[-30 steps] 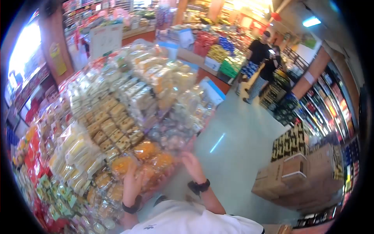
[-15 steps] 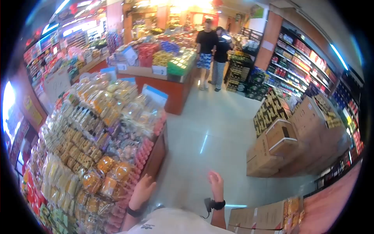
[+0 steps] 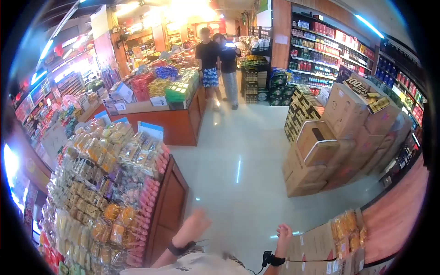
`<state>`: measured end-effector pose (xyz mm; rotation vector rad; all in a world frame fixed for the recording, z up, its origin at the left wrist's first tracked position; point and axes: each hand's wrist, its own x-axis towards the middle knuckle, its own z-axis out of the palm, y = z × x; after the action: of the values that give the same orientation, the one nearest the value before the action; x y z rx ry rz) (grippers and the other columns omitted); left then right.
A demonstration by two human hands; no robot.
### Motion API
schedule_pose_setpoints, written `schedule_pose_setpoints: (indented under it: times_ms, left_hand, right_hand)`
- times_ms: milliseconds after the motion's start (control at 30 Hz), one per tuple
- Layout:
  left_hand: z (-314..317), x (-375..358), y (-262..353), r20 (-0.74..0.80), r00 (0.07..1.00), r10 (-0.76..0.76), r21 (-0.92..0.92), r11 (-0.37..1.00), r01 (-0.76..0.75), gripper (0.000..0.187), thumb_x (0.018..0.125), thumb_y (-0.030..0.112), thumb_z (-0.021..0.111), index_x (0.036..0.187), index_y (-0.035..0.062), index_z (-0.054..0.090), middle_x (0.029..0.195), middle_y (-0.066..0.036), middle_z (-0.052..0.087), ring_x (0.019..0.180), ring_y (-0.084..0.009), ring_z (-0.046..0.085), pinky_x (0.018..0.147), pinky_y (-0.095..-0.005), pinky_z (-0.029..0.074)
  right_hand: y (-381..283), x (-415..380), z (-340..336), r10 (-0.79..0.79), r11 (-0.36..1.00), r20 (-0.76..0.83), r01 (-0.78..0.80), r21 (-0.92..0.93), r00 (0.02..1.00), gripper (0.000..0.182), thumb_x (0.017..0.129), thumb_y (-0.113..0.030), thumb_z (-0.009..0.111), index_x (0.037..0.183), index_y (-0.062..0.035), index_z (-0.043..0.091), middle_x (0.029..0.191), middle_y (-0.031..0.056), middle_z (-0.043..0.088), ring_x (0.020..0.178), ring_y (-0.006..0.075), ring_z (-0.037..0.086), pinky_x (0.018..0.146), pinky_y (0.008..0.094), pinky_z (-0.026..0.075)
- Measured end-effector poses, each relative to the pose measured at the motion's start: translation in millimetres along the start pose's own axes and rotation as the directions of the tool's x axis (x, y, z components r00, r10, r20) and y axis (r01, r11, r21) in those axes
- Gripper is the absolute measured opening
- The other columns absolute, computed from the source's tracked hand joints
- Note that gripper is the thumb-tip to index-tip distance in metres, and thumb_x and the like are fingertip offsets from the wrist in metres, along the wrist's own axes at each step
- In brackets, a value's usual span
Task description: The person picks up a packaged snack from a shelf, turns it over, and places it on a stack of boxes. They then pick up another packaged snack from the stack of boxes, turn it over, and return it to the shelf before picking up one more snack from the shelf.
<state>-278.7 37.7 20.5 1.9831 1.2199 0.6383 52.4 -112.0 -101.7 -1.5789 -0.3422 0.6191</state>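
My left hand (image 3: pixel 193 225) hangs over the floor, right of the packaged-bread display, blurred, with its fingers loosely extended and nothing seen in it. A dark band circles that wrist. My right hand (image 3: pixel 283 238) is low at the right, fingers loosely bent and apart, holding nothing visible. Its wrist wears a black strap with a small device (image 3: pixel 270 259). Beside it are cardboard boxes (image 3: pixel 309 243) and bagged orange-brown baked goods (image 3: pixel 350 229). Wrapped breads and cakes (image 3: pixel 98 192) fill the stand at left, edged by a pink scalloped trim (image 3: pixel 145 211).
A tiled aisle (image 3: pixel 229 137) runs forward between the bread stand and stacked cartons (image 3: pixel 343 137). Two people (image 3: pixel 217 59) stand at its far end. A wooden counter (image 3: pixel 176 126) with colourful packets is left of them. Stocked shelves (image 3: pixel 327 50) line the right wall.
The view has turned right and moved forward, so the people and bread stand appear further left. Both hands have shifted right and lower in view, the left now blurred.
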Motion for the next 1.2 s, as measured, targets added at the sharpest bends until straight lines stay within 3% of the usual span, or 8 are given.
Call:
schedule_pose_setpoints:
  times_ms: [167, 267, 367, 467, 667, 867, 1033, 1200]
  left_hand:
    - [0.1, 7.9, 16.8, 0.064, 0.996, 0.059, 0.081, 0.995, -0.064, 0.061, 0.086, 0.028, 0.07, 0.132, -0.0052, 0.047, 0.121, -0.025, 0.06, 0.11, -0.0362, 0.06, 0.086, -0.0396, 0.051]
    - [5.7, 21.3, 32.6, 0.134, 0.987, -0.091, 0.01, 0.996, 0.091, 0.063, 0.085, 0.027, 0.07, 0.133, -0.0053, 0.046, 0.124, -0.025, 0.058, 0.106, -0.0353, 0.062, 0.086, -0.04, 0.052]
    - [17.0, 40.8, 31.9, 0.175, 0.984, -0.013, -0.069, 0.997, 0.025, 0.061, 0.086, 0.028, 0.071, 0.13, -0.0083, 0.049, 0.145, -0.03, 0.036, 0.115, -0.0306, 0.06, 0.086, -0.0347, 0.054]
    - [38.5, 67.4, 18.5, 0.18, 0.976, 0.121, 0.035, 0.991, -0.129, 0.062, 0.084, 0.028, 0.071, 0.132, -0.0039, 0.048, 0.135, -0.025, 0.05, 0.104, -0.0351, 0.063, 0.087, -0.0405, 0.052]
    - [67.9, 129.4, 50.9, 0.349, 0.93, 0.117, -0.095, 0.992, -0.089, 0.058, 0.087, 0.023, 0.07, 0.133, -0.0059, 0.048, 0.149, -0.028, 0.03, 0.119, -0.0366, 0.056, 0.092, -0.0372, 0.053]
    - [102.4, 185.1, 54.4, 0.351, 0.844, 0.405, -0.16, 0.914, -0.372, 0.055, 0.086, 0.017, 0.068, 0.132, -0.0055, 0.049, 0.147, -0.024, 0.037, 0.126, -0.0355, 0.051, 0.091, -0.0362, 0.054]
    - [119.8, 228.5, 66.1, 0.565, 0.776, 0.282, -0.522, 0.85, 0.07, 0.049, 0.087, 0.007, 0.065, 0.131, -0.0067, 0.049, 0.148, -0.023, 0.038, 0.128, -0.0318, 0.049, 0.093, -0.0347, 0.051]
    - [164.6, 253.1, 67.4, 0.597, 0.695, 0.401, -0.291, 0.915, -0.279, 0.04, 0.09, 0.016, 0.063, 0.124, -0.0045, 0.055, 0.141, -0.023, 0.046, 0.119, -0.0314, 0.056, 0.095, -0.0358, 0.047]
  right_hand:
    - [-1.6, 4.0, -2.7, -0.007, 0.997, -0.015, 0.008, 0.072, 1.0, 0.025, 0.095, -0.014, 0.053, 0.116, -0.0019, 0.056, 0.106, 0.0083, 0.064, 0.089, 0.0171, 0.062, 0.078, 0.0283, 0.048]
    - [-8.9, 8.4, -2.1, -0.038, 0.995, -0.007, 0.038, 0.089, 0.999, 0.023, 0.095, -0.013, 0.053, 0.114, -0.0017, 0.057, 0.104, 0.0076, 0.064, 0.09, 0.0167, 0.062, 0.078, 0.0278, 0.047]
    - [-2.8, 15.4, -6.6, -0.059, 0.994, -0.022, 0.061, 0.09, 0.998, 0.023, 0.095, -0.012, 0.053, 0.115, -0.0016, 0.057, 0.104, 0.0074, 0.063, 0.09, 0.0162, 0.061, 0.078, 0.0271, 0.047]
    - [-4.5, 19.4, -25.1, -0.08, 0.993, -0.07, 0.085, 0.076, 0.994, 0.024, 0.095, -0.012, 0.054, 0.116, -0.0011, 0.057, 0.103, 0.0077, 0.064, 0.089, 0.0162, 0.062, 0.077, 0.0267, 0.047]
    - [-17.1, 34.8, -81.0, -0.041, 0.987, -0.345, 0.092, 0.133, 0.938, 0.026, 0.096, -0.019, 0.056, 0.117, -0.0028, 0.058, 0.103, 0.0073, 0.064, 0.089, 0.0164, 0.062, 0.076, 0.0275, 0.048]
    - [-20.9, 35.6, -121.7, -0.075, 0.991, -0.518, 0.122, 0.056, 0.852, 0.028, 0.097, -0.025, 0.055, 0.118, -0.0057, 0.057, 0.108, 0.0081, 0.064, 0.093, 0.0188, 0.062, 0.079, 0.0289, 0.05]
    - [-55.7, 6.6, -82.4, -0.156, 0.974, -0.591, 0.224, 0.043, 0.792, 0.026, 0.098, -0.021, 0.056, 0.117, -0.0036, 0.056, 0.117, 0.0093, 0.061, 0.103, 0.0168, 0.06, 0.09, 0.0282, 0.049]
    - [-67.4, -23.7, -81.7, -0.137, 0.99, -0.671, 0.132, -0.059, 0.728, 0.026, 0.097, -0.011, 0.053, 0.12, 0.0009, 0.057, 0.11, 0.0082, 0.065, 0.099, 0.0153, 0.061, 0.088, 0.0277, 0.048]
